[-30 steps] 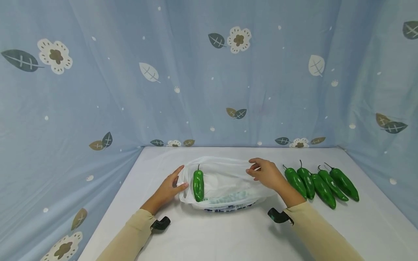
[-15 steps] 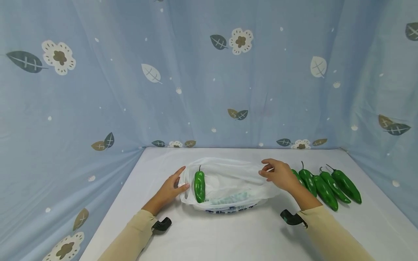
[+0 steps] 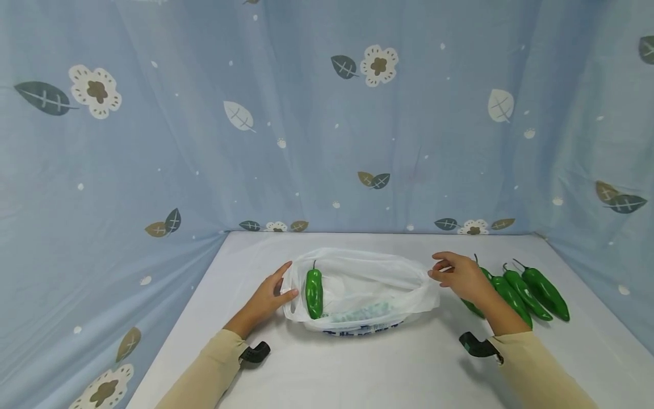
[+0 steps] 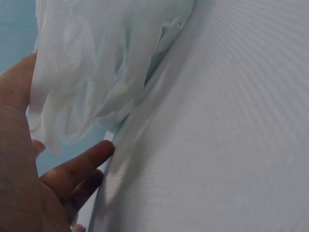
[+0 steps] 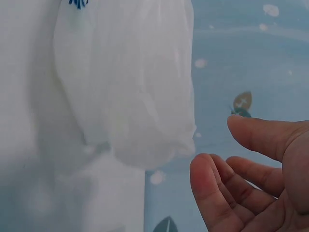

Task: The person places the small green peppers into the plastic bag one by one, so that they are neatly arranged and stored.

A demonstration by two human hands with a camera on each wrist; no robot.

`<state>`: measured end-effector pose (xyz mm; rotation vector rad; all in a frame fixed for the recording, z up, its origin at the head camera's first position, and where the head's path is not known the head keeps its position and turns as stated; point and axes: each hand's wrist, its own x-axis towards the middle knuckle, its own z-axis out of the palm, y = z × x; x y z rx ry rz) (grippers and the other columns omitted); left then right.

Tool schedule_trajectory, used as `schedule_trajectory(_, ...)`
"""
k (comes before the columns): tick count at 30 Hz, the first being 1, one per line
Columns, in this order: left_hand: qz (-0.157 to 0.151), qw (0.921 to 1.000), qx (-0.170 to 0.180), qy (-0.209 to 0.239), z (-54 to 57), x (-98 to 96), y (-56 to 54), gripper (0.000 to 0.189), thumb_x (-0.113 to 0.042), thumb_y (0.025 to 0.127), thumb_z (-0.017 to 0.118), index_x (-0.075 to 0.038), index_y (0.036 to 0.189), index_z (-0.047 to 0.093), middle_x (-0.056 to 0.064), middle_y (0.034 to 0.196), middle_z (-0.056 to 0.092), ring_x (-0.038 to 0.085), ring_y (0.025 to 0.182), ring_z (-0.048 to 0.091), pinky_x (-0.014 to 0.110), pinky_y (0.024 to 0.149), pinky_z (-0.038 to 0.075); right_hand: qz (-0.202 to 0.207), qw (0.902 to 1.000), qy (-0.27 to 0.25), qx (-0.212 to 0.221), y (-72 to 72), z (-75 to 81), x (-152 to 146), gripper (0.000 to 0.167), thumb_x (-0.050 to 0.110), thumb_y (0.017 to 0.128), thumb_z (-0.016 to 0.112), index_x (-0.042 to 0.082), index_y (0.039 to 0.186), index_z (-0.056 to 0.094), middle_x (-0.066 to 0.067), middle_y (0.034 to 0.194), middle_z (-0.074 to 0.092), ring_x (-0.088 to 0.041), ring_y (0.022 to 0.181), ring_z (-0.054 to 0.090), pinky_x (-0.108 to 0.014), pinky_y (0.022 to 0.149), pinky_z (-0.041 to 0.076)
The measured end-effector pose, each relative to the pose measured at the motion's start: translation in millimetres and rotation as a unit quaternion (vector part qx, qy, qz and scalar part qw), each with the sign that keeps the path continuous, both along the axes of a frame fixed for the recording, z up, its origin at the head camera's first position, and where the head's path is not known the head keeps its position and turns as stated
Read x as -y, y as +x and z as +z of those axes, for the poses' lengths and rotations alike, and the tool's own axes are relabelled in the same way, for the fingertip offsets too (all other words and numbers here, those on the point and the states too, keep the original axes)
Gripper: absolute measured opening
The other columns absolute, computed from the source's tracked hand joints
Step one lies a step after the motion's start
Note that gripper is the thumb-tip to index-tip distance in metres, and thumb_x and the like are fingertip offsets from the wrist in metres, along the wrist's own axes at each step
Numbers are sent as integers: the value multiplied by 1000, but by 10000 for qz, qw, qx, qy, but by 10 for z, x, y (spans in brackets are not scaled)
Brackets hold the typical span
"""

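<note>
A white plastic bag [image 3: 368,267] with blue print lies open-mouthed on the table, and one green pepper [image 3: 314,294] lies inside at its left end. My left hand [image 3: 267,294] is at the bag's left end, thumb toward the rim and fingers spread. In the left wrist view, part of the thumb passes behind the plastic, while the fingers [image 4: 79,169] extend loosely below it. My right hand [image 3: 462,278] hovers between the bag's right end and the other peppers, partly covering some. The right wrist view shows its fingers [image 5: 212,188] loosely bent, holding nothing, apart from the bag.
Several green peppers [image 3: 544,293] lie side by side at the right of the white table [image 3: 357,369]. A blue patterned curtain [image 3: 306,142] hangs behind and along both sides. A black wrist device [image 3: 255,353] sits at each sleeve cuff.
My right hand has moved right, away from the bag's right end and over toward the loose peppers. The left hand stays at the bag's left end, and the pepper inside stays put.
</note>
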<state>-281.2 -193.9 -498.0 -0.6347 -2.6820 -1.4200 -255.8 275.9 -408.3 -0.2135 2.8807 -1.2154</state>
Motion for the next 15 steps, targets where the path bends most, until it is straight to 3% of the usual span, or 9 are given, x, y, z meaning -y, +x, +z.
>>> schedule_trajectory(15, 80, 9998, 167, -59, 6, 2, 6, 82, -38, 89, 70, -15, 155, 28, 20, 146, 43, 39, 134, 38, 60, 111, 19, -45, 9998, 174, -67, 68, -166, -340, 58, 29, 93, 68, -5, 137, 49, -20, 113, 63, -26, 80, 68, -37, 67, 55)
